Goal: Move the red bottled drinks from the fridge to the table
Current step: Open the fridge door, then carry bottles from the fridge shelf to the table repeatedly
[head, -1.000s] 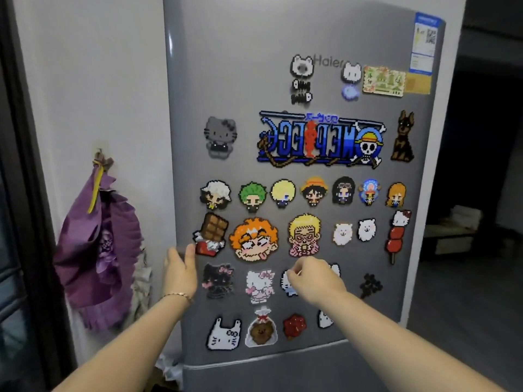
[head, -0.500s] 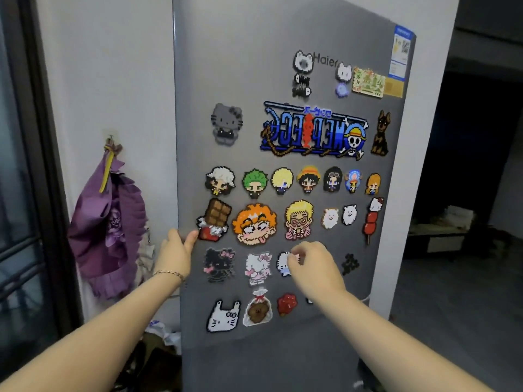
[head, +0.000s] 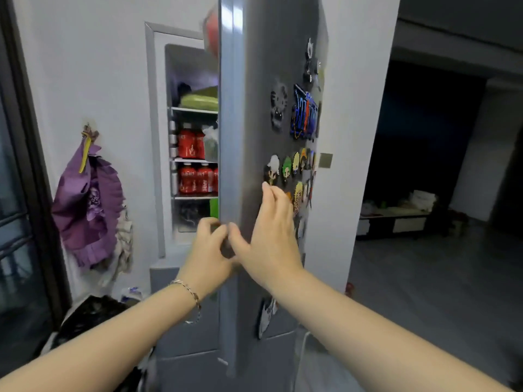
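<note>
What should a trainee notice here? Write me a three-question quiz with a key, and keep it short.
1. Multiple choice: on how many shelves do red bottled drinks show? A) one B) two C) four
2. True or false: the fridge door is fully shut.
3. Fill in: the ___ hand curls its fingers round the door's edge.

Key
1. B
2. False: it stands open, with the inside in view.
3. Left: the left hand grips the edge, while the right hand lies flat on the door's front.
</note>
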A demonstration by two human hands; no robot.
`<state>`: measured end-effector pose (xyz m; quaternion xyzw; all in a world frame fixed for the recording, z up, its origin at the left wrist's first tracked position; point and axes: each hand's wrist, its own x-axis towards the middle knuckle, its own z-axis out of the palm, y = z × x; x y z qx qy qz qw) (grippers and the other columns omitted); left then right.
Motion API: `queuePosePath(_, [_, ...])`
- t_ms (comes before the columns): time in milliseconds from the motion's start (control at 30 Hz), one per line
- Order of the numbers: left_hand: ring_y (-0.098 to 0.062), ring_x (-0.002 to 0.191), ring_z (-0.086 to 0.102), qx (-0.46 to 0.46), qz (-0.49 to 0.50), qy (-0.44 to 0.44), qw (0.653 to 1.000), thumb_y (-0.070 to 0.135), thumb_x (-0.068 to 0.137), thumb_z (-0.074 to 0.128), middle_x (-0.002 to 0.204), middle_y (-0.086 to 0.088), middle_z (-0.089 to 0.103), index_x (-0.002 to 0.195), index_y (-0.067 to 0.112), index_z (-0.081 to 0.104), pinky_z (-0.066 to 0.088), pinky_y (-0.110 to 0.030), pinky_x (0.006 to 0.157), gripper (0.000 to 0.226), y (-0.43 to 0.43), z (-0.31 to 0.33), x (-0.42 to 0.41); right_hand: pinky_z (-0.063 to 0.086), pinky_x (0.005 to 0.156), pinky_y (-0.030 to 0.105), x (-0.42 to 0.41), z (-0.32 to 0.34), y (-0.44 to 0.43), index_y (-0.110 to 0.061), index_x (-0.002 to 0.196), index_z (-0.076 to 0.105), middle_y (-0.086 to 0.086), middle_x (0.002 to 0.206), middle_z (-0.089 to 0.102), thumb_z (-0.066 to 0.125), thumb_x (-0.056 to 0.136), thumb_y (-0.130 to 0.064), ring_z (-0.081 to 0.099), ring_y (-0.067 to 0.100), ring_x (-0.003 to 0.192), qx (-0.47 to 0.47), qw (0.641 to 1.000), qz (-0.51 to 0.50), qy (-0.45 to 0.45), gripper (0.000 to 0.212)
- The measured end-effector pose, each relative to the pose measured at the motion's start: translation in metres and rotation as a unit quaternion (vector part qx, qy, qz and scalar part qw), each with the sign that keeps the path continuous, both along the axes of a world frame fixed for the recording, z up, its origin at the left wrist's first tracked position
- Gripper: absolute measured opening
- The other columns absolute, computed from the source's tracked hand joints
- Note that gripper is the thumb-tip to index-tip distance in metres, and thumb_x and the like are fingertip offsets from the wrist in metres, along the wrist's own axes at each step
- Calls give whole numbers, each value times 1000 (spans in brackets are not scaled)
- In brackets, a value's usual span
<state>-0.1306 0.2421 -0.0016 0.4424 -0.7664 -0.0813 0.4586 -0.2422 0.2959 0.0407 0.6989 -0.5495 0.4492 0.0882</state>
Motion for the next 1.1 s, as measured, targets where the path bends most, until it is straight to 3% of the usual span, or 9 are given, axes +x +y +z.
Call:
queuePosePath(67, [-7, 98, 42, -39, -81, -41, 995, 21, 77, 68, 111, 0, 40, 98, 1, 58, 37, -15, 87, 31, 18, -2, -16, 13, 119, 32, -17, -3, 19, -8, 150, -2, 5, 154, 6, 52, 91, -41, 7, 19, 143, 4, 999, -41, -25, 87])
queuePosePath(200, [-12, 82, 59, -64, -133, -164, 975, 54, 78, 36, 89, 5, 63, 90, 10, 62, 47, -26, 74, 52, 23, -2, -35, 10, 118, 35, -57, -4, 42, -5, 148, -13, 8, 156, -1, 54, 86, -53, 2, 23, 145, 24, 982, -166, -85, 103])
queuePosePath(300, [-19, 85, 59, -87, -108, -247, 959, 41, 88, 42, 90, -1, 65, 92, 11, 58, 42, -27, 71, 34, 25, 11, -74, 15, 116, 39, -94, 0, 48, 1, 147, -13, 16, 154, 7, 61, 79, -58, 11, 29, 143, 24, 951, -283, -125, 116])
queuePosePath(433, [-23, 89, 60, -77, -94, -252, 960, 27, 92, 46, 94, -1, 64, 85, 19, 47, 42, -30, 68, 11, 35, 26, -136, 30, 108, 41, -156, -2, 51, 1, 148, -6, 19, 145, 24, 70, 77, -47, 28, 34, 132, 21, 910, -379, -168, 114])
queuePosePath(633, [-24, 91, 61, -51, -69, -294, 952, 27, 93, 42, 98, -4, 66, 93, 16, 55, 42, -29, 69, 17, 39, 44, -203, 29, 110, 42, -253, 9, 48, 0, 149, -4, 19, 151, 22, 72, 79, -31, 26, 33, 138, 58, 888, -395, -228, 107])
queuePosePath(867, [-26, 84, 58, -21, -48, -305, 951, 27, 92, 41, 95, -6, 64, 88, 18, 53, 41, -30, 69, 16, 19, 52, -237, 30, 111, 44, -317, 18, 45, -2, 149, -2, 19, 153, 18, 71, 81, -32, 24, 34, 140, 96, 883, -384, -250, 104])
queuePosePath(1000, [-23, 78, 56, 2, -37, -298, 954, 28, 91, 42, 90, -3, 62, 84, 19, 49, 46, -29, 71, 13, -2, 47, -231, 38, 98, 38, -293, 11, 50, -6, 142, 27, 15, 134, 33, 65, 83, -30, 32, 31, 123, -27, 909, -393, -135, 75])
queuePosePath(1033, [-24, 82, 59, 14, -32, -295, 955, 28, 91, 42, 92, -3, 63, 84, 20, 49, 48, -30, 73, 13, -8, 44, -227, 40, 93, 35, -281, 10, 49, -8, 134, 40, 11, 126, 40, 62, 85, -28, 37, 27, 118, -30, 930, -354, -94, 58])
queuePosePath(1100, [-26, 89, 61, 41, -21, -291, 956, 27, 90, 44, 95, -4, 65, 82, 22, 47, 49, -31, 76, 10, -18, 39, -217, 43, 77, 30, -254, 13, 42, -11, 103, 60, 4, 102, 55, 55, 87, -23, 52, 23, 103, 59, 965, -251, -53, 21])
